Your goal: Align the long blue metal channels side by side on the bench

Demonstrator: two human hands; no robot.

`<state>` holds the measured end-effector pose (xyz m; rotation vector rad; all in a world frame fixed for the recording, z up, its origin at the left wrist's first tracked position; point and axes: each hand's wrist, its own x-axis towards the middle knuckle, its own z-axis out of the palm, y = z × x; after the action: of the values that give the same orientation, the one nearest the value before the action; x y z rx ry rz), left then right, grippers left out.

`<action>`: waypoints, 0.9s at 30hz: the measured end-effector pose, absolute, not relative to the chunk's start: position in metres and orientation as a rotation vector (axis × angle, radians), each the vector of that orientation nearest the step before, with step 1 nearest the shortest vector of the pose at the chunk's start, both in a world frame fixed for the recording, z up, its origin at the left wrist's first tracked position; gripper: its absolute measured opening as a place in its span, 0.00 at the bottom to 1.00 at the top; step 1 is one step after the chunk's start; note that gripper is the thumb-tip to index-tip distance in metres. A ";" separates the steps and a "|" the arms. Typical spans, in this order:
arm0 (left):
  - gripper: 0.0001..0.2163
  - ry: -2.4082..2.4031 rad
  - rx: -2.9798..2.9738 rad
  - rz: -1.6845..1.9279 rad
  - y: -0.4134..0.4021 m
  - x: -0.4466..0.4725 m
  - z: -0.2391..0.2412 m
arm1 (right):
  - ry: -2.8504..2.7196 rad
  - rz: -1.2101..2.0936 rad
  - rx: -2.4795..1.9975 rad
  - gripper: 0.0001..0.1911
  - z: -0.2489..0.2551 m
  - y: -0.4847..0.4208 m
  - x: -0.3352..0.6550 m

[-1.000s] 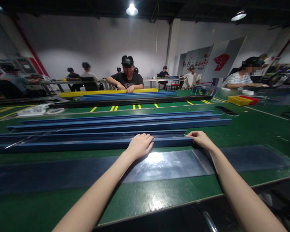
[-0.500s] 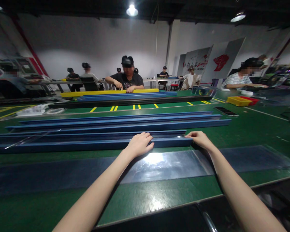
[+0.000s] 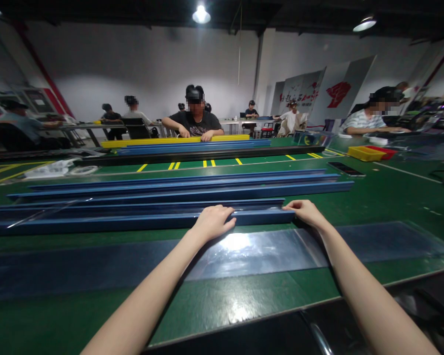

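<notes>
Little has shifted in the last second. The left hand [image 3: 213, 223] sits a touch lower on the long blue U-shaped rail [image 3: 96, 223] than before, and the right hand [image 3: 306, 212] has kept its place at the rail's right end. Across the table, the long yellow strip [image 3: 163, 141] under the hands of the co-worker in a black T-shirt [image 3: 196, 123] has slid to the right, so that its left end now starts further in than a second ago.

The left hand's fingers lie pressed together and curled over the rail's near wall, knuckles up. The right hand's fingers are bent and close together, hooked over the top of the rail's end. How its thumb sits cannot be told.

The rail lies lengthwise on the green table mat [image 3: 385, 202], running from the right hand out past the left edge of the view. It sits just behind a glossy clear plastic sheet [image 3: 259, 251], which lies beneath both wrists. A stack of further blue rails [image 3: 185, 187] lies just behind it, unchanged. Well off to the right are a black phone [image 3: 346, 169] and a shallow yellow plastic tray [image 3: 366, 154] — neither has moved.
</notes>
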<state>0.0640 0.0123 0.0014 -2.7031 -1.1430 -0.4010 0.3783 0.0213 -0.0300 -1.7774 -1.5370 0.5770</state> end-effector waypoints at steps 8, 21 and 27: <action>0.12 -1.080 -2.697 -0.428 0.013 0.064 0.000 | -1.539 0.566 -1.812 0.16 -0.026 0.019 0.376; 0.09 -1.076 -2.655 -0.413 0.014 0.061 0.003 | -1.570 0.567 -1.759 0.17 -0.028 0.019 0.375; 0.09 -1.014 -2.644 -0.422 0.017 0.060 0.001 | -1.530 0.591 -1.736 0.19 -0.035 0.023 0.378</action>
<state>0.0598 0.0166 0.0010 -2.6440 -1.0142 -0.4222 0.3775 0.0228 -0.0345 -1.7358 -1.5302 0.5912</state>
